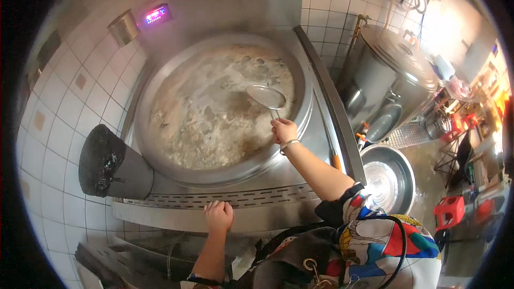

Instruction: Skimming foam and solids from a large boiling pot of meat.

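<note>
My right hand (284, 129) grips the handle of a round wire-mesh skimmer (266, 97). The skimmer's mesh head is over the right side of a large built-in round cooking vat (142, 132); whether it touches the liquid I cannot tell. Cloudy, foaming broth (209, 116) fills the vat, with steam above it. My left hand (219, 213) rests with curled fingers on the front edge of the steel stove (172, 212), beside its slotted drain strip (225, 197). No object shows in it.
A bin with a black liner (100, 164) stands at the stove's left corner. A long tool with a wooden handle (336, 162) lies along the right side. Beyond the raised edge stand a tall lidded steel pot (385, 68) and a metal basin (407, 176). A red stool (449, 212) is farther right.
</note>
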{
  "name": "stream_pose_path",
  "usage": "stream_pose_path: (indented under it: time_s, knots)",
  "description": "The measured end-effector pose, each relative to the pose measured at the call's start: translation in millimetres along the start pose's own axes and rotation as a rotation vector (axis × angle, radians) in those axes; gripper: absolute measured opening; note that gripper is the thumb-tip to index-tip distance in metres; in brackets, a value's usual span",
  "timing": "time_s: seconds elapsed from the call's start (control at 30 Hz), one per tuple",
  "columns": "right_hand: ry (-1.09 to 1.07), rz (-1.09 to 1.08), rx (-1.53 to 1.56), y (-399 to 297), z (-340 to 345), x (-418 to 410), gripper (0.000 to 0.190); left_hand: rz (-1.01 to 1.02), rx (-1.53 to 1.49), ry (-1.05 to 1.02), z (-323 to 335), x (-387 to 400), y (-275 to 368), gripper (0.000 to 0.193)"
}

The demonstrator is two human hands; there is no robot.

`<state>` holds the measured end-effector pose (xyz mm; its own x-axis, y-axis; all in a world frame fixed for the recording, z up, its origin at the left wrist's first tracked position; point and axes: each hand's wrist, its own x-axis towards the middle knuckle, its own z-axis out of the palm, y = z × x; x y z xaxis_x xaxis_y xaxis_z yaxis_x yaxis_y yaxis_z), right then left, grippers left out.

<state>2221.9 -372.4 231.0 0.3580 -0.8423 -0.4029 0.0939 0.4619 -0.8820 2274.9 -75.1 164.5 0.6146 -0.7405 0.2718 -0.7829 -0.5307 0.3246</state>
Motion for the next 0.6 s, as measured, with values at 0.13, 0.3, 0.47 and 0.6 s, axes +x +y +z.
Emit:
stream_pose_path:
  time_s: [0.13,0.3,0.47,0.6]
  knots:
    - [-0.044,0.063,0.083,0.8,-23.2,23.6,0.005,0.000,-0.007,-0.023,0.8,-0.5,-3.9,0.025]
    - [0.047,-0.007,-0.019,-2.5,-27.1,59.3,0.006,0.002,0.049,-0.012,-1.1,-1.6,-1.0,0.024]
    - [0.084,-0.048,-0.125,-15.3,-15.1,91.1,0.007,0.029,0.009,-0.037,-5.2,-0.8,-3.6,0.022]
    - [0.080,-0.119,-0.123,-23.2,-10.1,120.3,0.009,0.029,0.013,-0.087,-5.0,1.0,-3.2,0.021]
